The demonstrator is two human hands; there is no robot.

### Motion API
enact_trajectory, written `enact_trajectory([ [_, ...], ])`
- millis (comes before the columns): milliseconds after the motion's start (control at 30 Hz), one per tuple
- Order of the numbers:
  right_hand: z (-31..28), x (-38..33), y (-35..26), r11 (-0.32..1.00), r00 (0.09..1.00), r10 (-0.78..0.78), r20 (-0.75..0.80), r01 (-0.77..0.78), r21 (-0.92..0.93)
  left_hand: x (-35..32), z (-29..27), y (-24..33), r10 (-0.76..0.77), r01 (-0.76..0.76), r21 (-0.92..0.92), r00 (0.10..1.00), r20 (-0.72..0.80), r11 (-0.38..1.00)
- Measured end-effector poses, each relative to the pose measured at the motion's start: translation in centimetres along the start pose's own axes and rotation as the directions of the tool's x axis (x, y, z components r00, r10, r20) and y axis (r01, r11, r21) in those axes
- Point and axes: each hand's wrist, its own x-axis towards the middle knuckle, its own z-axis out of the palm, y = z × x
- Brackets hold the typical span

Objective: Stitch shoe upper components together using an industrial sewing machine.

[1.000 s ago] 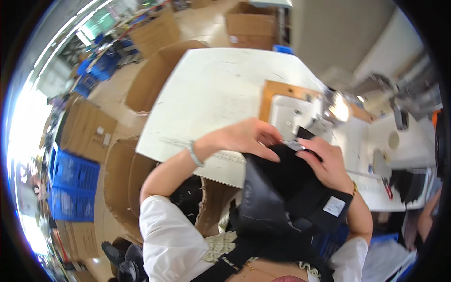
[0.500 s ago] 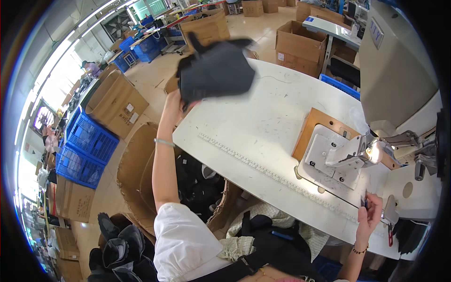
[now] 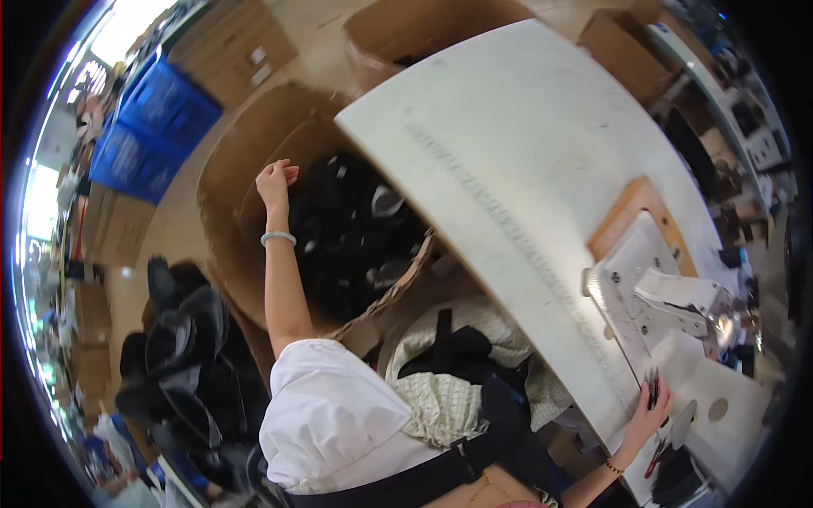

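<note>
My left hand (image 3: 277, 182) is held over a large open cardboard box (image 3: 222, 190), its fingers loosely bent and a little apart, with nothing in them. Heaped inside that box are black fabric pieces (image 3: 339, 229), a few with grey or white parts. At the lower right, my right hand (image 3: 650, 415) rests by the front edge of the white sewing table (image 3: 491, 110). Its fingers are closed around small dark thread snips (image 3: 652, 388), whose pointed tips stick out towards the sewing machine arm (image 3: 677, 296).
A second cardboard box (image 3: 381, 42) stands beyond the table's far corner. Blue crates (image 3: 152, 118) are stacked at the left. Black padded pieces (image 3: 186, 347) are piled at the lower left. A red-handled tool (image 3: 654, 461) lies right of my right wrist. Patterned cloth (image 3: 440, 406) covers my lap.
My left hand has let go of the black fabric piece and come back from the table's far left corner to over the box. The view has tilted down; my right hand keeps the snips.
</note>
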Motion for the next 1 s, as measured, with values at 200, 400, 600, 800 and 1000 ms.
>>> enact_trajectory([
  [200,2.2,4.0,-2.7,0.992,0.999,-0.028,-0.042,0.033,0.119,-2.5,-8.7,-12.5,-0.615,0.597,0.193,0.787,0.049,0.779],
  [400,3.7,8.1,-5.9,0.849,0.987,0.153,-0.052,-0.105,0.517,-2.9,-5.0,-24.1,-0.564,0.455,0.372,0.779,0.273,0.809],
  [600,4.3,7.6,-6.4,0.721,0.963,0.232,-0.139,-0.074,0.689,-1.6,8.4,-27.8,-0.176,0.062,0.338,0.931,0.319,0.939],
  [800,4.3,7.3,-8.1,0.598,0.972,0.232,-0.03,-0.118,0.792,0.2,19.1,-27.9,-0.352,0.015,0.756,0.891,0.287,0.654],
  [1000,3.6,7.3,-9.2,0.596,0.963,0.263,0.05,-0.203,0.777,1.9,21.2,-31.7,-0.177,-0.268,0.793,0.889,0.423,0.547],
])
